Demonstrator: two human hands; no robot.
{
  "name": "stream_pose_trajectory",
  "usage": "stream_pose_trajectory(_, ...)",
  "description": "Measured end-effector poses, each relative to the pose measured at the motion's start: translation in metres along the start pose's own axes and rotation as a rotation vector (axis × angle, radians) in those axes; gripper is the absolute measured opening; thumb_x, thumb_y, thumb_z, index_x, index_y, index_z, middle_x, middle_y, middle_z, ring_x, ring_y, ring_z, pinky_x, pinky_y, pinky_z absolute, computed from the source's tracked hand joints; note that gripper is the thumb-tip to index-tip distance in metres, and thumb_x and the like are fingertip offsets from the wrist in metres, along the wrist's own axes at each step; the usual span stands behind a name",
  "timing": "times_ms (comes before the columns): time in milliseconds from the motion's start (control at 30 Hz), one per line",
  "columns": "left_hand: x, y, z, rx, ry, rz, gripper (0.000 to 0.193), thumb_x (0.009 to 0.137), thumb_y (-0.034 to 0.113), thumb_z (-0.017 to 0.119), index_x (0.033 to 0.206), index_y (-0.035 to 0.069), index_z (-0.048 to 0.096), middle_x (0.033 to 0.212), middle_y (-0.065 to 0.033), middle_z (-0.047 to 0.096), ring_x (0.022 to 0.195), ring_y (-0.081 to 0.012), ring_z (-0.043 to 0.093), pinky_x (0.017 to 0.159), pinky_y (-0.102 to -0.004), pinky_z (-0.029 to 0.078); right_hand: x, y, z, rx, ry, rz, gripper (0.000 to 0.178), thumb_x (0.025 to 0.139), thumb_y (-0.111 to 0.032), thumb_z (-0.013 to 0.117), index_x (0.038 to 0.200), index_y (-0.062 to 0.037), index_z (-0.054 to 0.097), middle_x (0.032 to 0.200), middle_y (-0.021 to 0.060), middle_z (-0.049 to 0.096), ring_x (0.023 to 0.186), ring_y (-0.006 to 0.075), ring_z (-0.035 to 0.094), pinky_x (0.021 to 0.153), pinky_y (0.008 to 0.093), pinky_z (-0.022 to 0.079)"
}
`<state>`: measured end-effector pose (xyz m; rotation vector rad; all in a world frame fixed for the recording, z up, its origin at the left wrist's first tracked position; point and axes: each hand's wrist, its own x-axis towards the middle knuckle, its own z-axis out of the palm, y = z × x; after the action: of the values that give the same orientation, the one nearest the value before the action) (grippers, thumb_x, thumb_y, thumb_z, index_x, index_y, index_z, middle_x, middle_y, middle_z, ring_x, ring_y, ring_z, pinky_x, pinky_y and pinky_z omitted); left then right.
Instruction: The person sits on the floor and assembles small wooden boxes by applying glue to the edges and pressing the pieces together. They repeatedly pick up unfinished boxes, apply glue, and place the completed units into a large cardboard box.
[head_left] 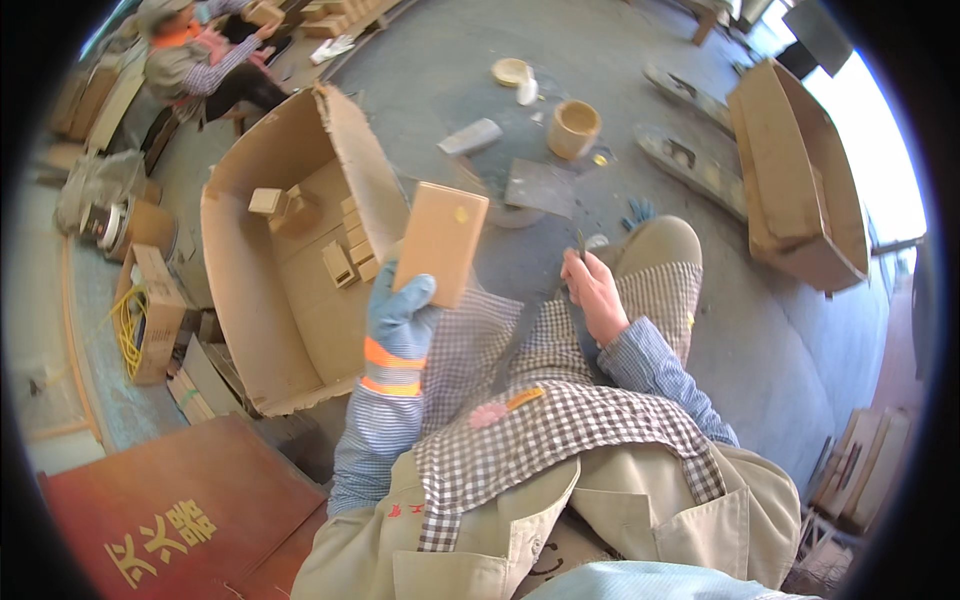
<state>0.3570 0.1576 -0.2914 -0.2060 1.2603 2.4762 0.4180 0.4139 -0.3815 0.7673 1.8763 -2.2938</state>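
Observation:
My left hand (402, 308), in a blue glove with an orange-banded cuff, is closed around the lower end of a flat, tan wooden box (442, 240). The box is held up on end, its broad face toward me, with a small yellow patch near the top. My right hand (597, 298) is bare and closed, above my lap near the right knee. A thin dark tool (581, 240) pokes up from its fingers; its kind is too small to make out. A checked apron (560, 425) covers my lap.
Left of me stands a big open carton (300, 340) holding several small wooden boxes (345, 262). Ahead on the floor are a tan tub (574, 129), a grey plate (540, 187) and a shallow dish (511, 71). Another carton (795, 180) is at right. A person (205, 70) sits far left.

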Motion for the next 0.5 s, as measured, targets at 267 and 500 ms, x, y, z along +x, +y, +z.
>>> stream_pose_trajectory(267,0.006,-0.085,0.013,0.150,-0.017,-0.276,0.041,0.088,0.009,0.065,0.127,-0.002,0.055,0.119,-0.0125,0.064,0.106,-0.0237,0.065,0.092,-0.0384,0.056,-0.012,-0.021,0.000,0.272,-0.155,0.039,0.033,0.097,-0.032,0.065,0.095,-0.0051,0.046,0.113,0.0149,0.064,0.092,0.0155,0.059,0.082,0.0319,0.050)
stream_pose_trajectory(500,0.007,-0.102,0.014,0.112,-0.037,-0.333,0.040,0.086,0.006,0.069,0.123,-0.002,0.054,0.116,-0.0120,0.064,0.105,-0.0225,0.064,0.092,-0.0381,0.055,0.004,-0.007,-0.005,0.275,-0.237,0.048,0.042,0.087,-0.023,0.075,0.098,0.0000,0.042,0.123,0.0281,0.059,0.107,0.0226,0.060,0.095,0.0390,0.051)
